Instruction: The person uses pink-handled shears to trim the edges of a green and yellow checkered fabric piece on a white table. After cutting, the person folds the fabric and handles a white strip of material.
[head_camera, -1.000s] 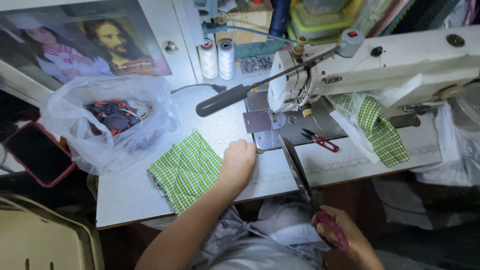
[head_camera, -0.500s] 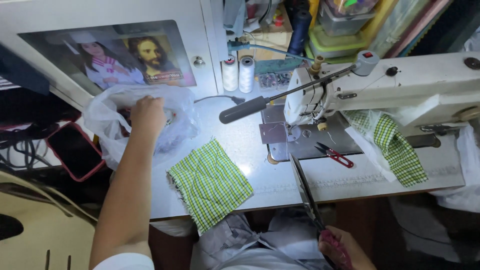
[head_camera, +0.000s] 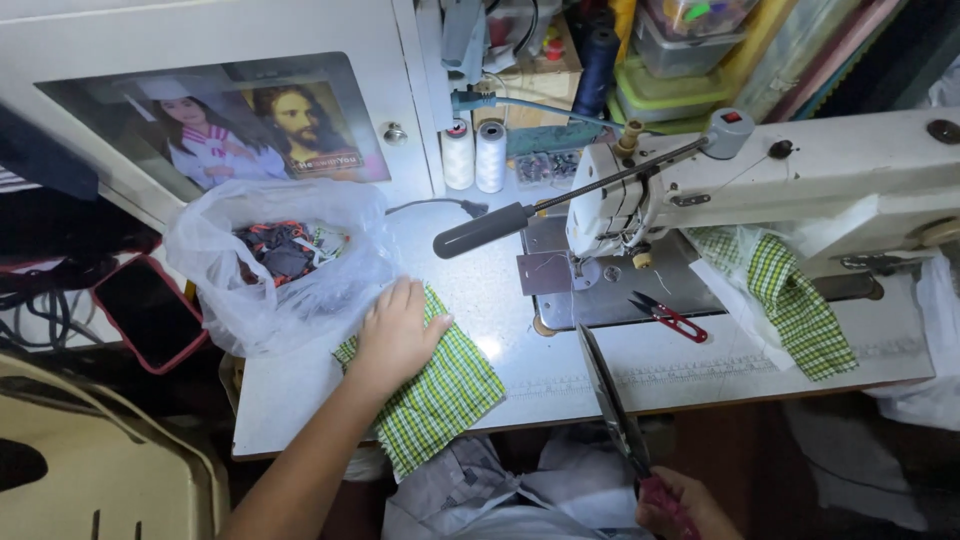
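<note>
Left hand (head_camera: 395, 335) flat, palm down, on green checked cloth (head_camera: 435, 400); right hand (head_camera: 680, 505) clenched on large scissors (head_camera: 612, 405).
Head view: cloth lies at the near edge of the white sewing table (head_camera: 700, 365), just beside a clear plastic bag (head_camera: 275, 265). Scissor blades point up toward the sewing machine (head_camera: 760, 175); small red-handled snips (head_camera: 668, 316) rest near its needle plate.

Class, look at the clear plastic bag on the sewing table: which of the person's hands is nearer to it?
Left. The left hand rests on green checked cloth right beside the plastic bag; the right hand holds large scissors below the table edge.
</note>
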